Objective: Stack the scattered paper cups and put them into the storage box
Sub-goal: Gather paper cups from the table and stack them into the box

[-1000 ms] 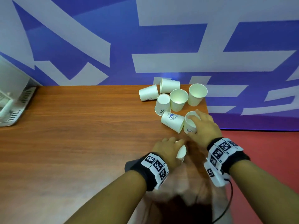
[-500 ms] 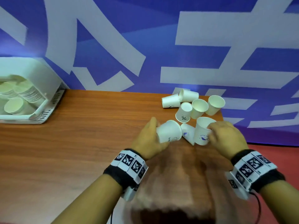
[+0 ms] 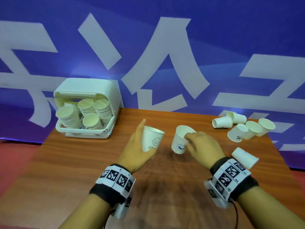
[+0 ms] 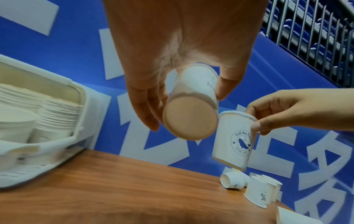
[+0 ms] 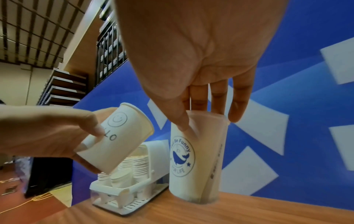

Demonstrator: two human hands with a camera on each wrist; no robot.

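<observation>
My left hand (image 3: 138,149) grips a white paper cup with a smiley print (image 3: 152,140) (image 4: 191,109) (image 5: 116,136), tilted, mouth up and to the right. My right hand (image 3: 200,146) pinches the rim of a whale-print cup (image 3: 180,140) (image 4: 232,141) (image 5: 195,159), thumb outside and fingers inside. Both cups hang above the middle of the wooden table (image 3: 82,162), a short gap apart. The white storage box (image 3: 85,109) (image 5: 124,192) stands at the far left with several cup stacks in it.
Several loose cups (image 3: 242,128) (image 4: 254,191) lie and stand near the table's far right corner. One more cup (image 3: 244,157) lies on its side by my right wrist. A blue and white banner rises behind the table. Red floor shows at both sides.
Both hands have lifted their cups off the pile and carried them left toward the table's middle. The view has swung left, bringing the whole storage box into sight.
</observation>
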